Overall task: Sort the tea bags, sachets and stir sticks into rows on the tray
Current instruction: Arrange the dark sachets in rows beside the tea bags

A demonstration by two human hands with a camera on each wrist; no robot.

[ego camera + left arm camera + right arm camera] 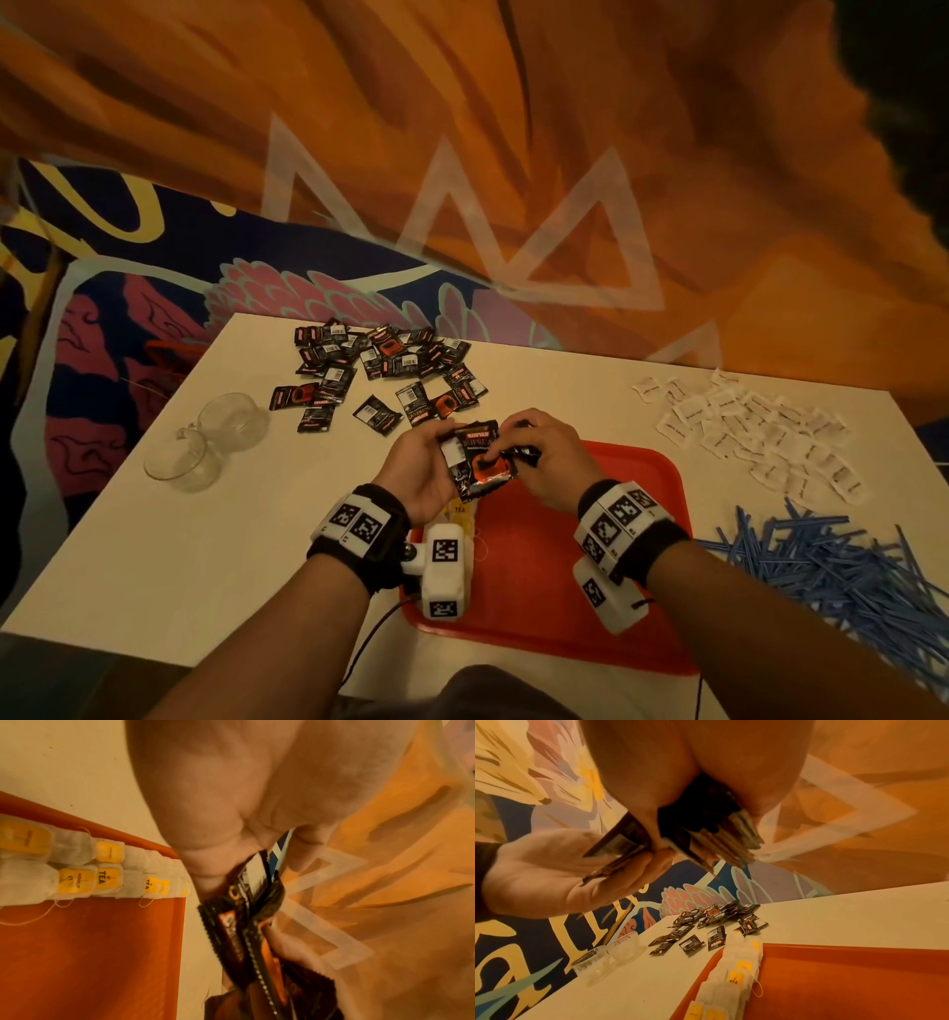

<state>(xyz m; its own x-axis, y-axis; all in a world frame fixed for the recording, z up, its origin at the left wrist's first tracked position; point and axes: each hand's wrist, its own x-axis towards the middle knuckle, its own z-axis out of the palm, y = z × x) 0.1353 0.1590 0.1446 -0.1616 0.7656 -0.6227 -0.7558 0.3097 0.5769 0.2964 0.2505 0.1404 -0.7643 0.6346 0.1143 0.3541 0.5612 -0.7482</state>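
Above the tray's [590,637] far left corner, both hands gripped black sachets [480,462]: left hand [423,465] cradling, right hand [549,462] squaring the stack, likely for a row beside the tea bags [102,870].

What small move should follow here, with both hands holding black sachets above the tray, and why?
Probably lower a black sachet from the left hand and right hand onto the bare red tray, starting a second row beside the tea bags. The tea bags already line the tray's left edge; the rest of the tray is empty.
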